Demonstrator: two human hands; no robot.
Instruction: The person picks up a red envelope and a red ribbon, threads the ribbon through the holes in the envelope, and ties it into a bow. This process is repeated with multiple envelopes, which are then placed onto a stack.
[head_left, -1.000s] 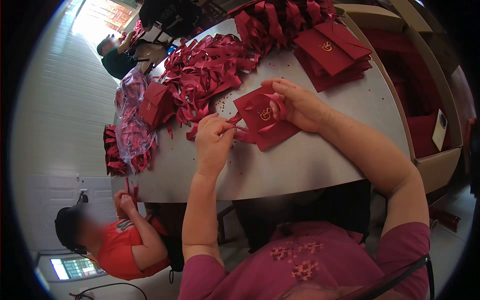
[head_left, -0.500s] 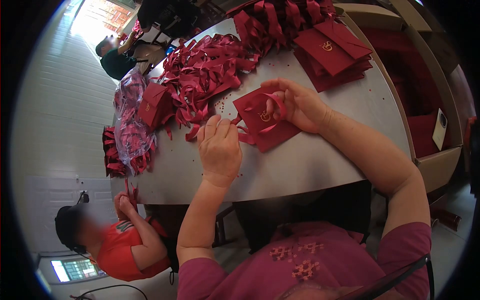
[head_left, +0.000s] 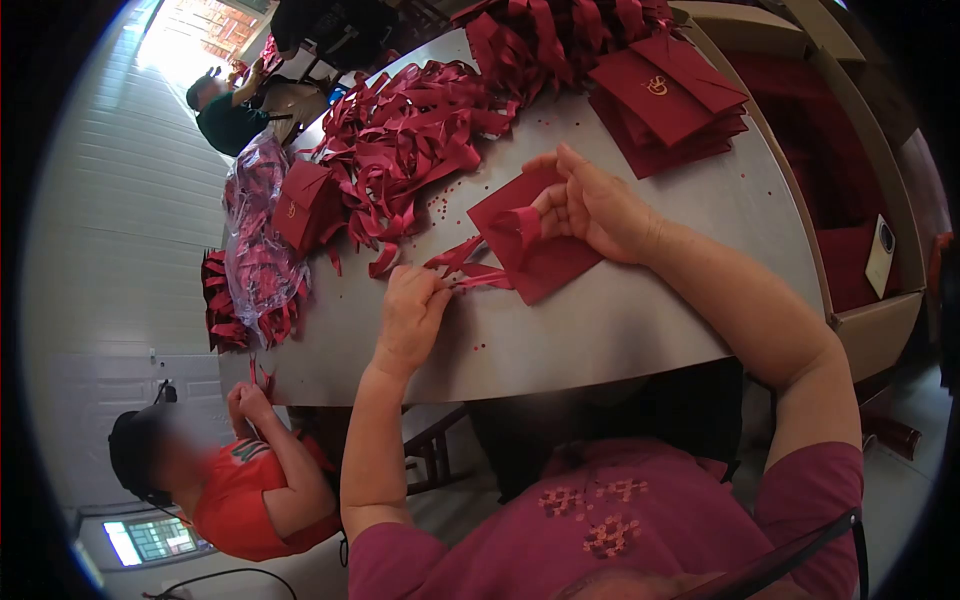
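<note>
A small dark-red paper bag (head_left: 550,270) lies flat on the grey table in front of me. A red ribbon (head_left: 522,228) loops over its face, and its tails run out past the bag's left edge. My left hand (head_left: 412,308) is closed in a pinch on those tails, left of the bag. Over the bag's upper right part, my right hand (head_left: 605,212) has its lower fingers curled at the ribbon loop, while its upper digits reach along the bag's top edge. The loop partly hides those fingertips and the bag's gold emblem.
A heap of red ribbons (head_left: 400,140) lies beyond my left hand. Stacked red bags (head_left: 665,95) sit at the back right, beside a cardboard box (head_left: 870,320) with a phone (head_left: 879,258) on its contents. A plastic-wrapped bundle (head_left: 262,240) and a co-worker in red (head_left: 265,490) are at left.
My left hand has moved left and down, drawing the ribbon tails out straighter. The ribbon loop has shifted left across the bag, now covering the emblem.
</note>
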